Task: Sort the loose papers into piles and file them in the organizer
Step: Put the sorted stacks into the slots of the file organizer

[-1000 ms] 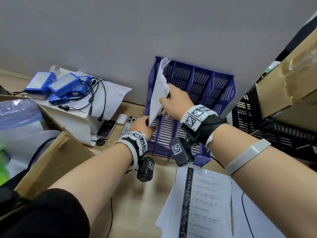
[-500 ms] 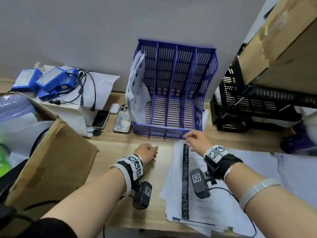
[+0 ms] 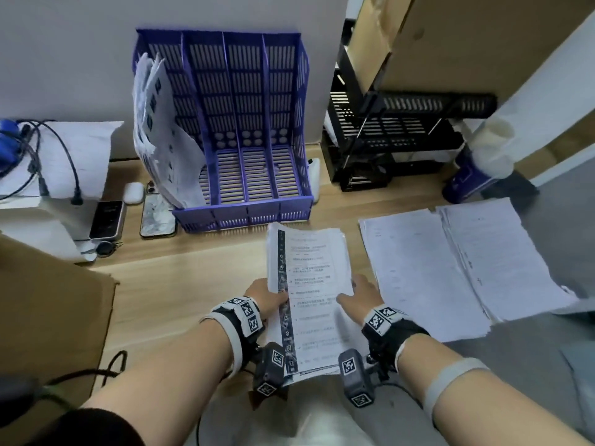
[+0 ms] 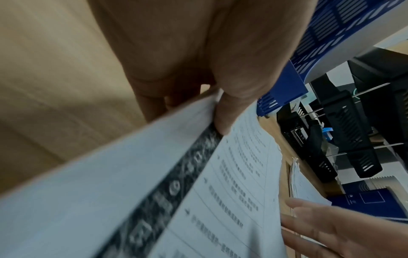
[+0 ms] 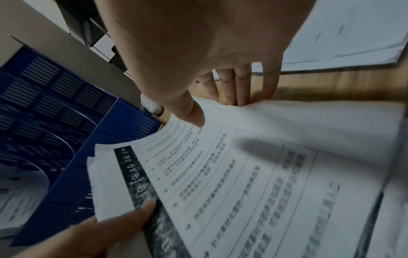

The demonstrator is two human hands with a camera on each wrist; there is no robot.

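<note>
A blue four-slot organizer [image 3: 244, 123] stands against the wall, and a sheaf of papers [image 3: 161, 140] leans in its leftmost slot. In front of it, both hands hold a stack of printed sheets with a black strip down the left margin [image 3: 310, 275]. My left hand [image 3: 265, 294] pinches the stack's left edge, thumb [image 4: 223, 118] on top and fingers beneath. My right hand [image 3: 355, 294] grips the right edge, its thumb [image 5: 192, 113] on the top sheet and its fingers [image 5: 234, 87] under the edge. Two more white paper piles [image 3: 418, 275] [image 3: 502, 252] lie on the table to the right.
A black mesh tray rack [image 3: 402, 133] stands right of the organizer, under big cardboard boxes [image 3: 467, 37]. A cardboard box flap [image 3: 48, 317] juts in at the left. Two phones [image 3: 106, 220] [image 3: 157, 217], an earbud case [image 3: 133, 192] and cables [image 3: 64, 156] lie left of the organizer.
Both hands drew back from the organizer, leaving the sheaf in the left slot. They then closed on the black-strip stack, one on each side of it.
</note>
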